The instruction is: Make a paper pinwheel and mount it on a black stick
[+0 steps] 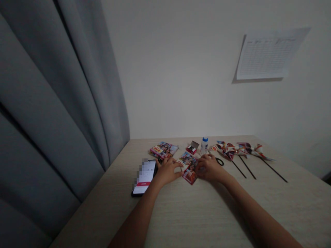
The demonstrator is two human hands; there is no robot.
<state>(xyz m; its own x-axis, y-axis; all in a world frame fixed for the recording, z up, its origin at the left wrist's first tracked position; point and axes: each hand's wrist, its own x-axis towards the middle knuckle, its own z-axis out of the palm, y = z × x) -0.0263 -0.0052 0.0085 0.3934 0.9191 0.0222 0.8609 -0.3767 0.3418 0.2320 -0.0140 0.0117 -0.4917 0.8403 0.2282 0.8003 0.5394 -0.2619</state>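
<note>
A colourful printed paper square [190, 177] lies on the table between my hands, turned so that one corner points toward me. My left hand [168, 170] rests at its left side with fingers apart, thumb and fingertips touching the paper's edge. At the right corner, my right hand [210, 167] has its fingers curled together on the paper; the fingertips are partly hidden. Just behind the sheet stand a small open red box [192, 148] and a white glue bottle [204, 146] with a blue cap. Black-handled scissors [219, 161] lie partly behind my right hand.
A phone [144, 177] with a lit screen lies left of my left hand. Behind it is a stack of printed papers [163, 149]. Several paper pinwheels [232, 150] on dark sticks lie at the right. A curtain [103, 103] hangs along the table's left side; a wall is behind.
</note>
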